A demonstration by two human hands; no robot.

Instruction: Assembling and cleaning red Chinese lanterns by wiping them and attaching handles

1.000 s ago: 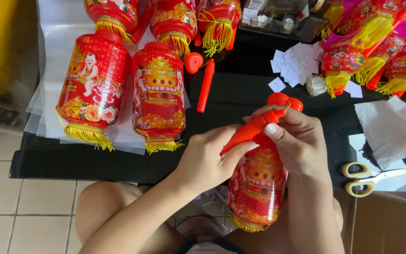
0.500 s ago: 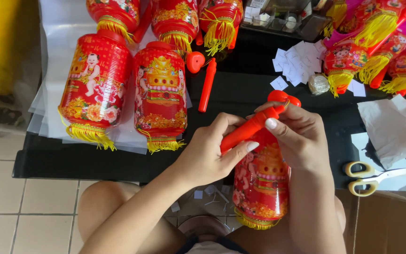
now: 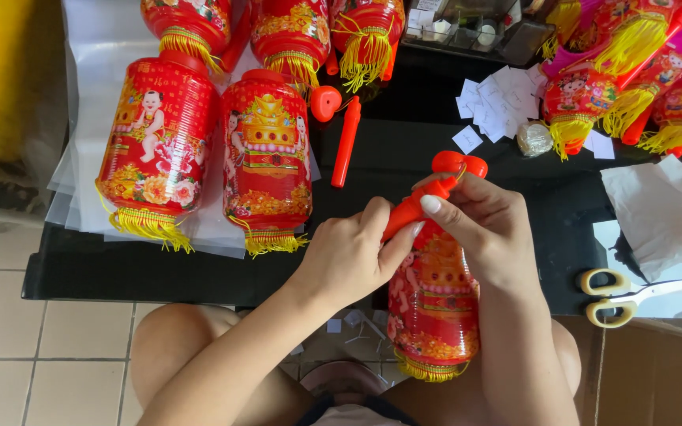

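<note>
Both hands on an orange-red handle stick atop a red paper lantern, at the near edge of the black surface [image 3: 404,158].

Left hand [image 3: 353,256] clenched around lower end of handle stick [image 3: 412,209]; right hand [image 3: 483,225] pinching its upper part, thumb and forefinger closed on it. Held lantern [image 3: 434,308] upright below the stick, hanging past the surface's near edge, over the lap. Two finished lanterns [image 3: 266,162] lying left of the held lantern on clear plastic sheets. Loose stick [image 3: 346,142] above-left of it. Yellow-handled scissors [image 3: 617,296] right of it. White paper slips [image 3: 499,99] farther back.
</note>
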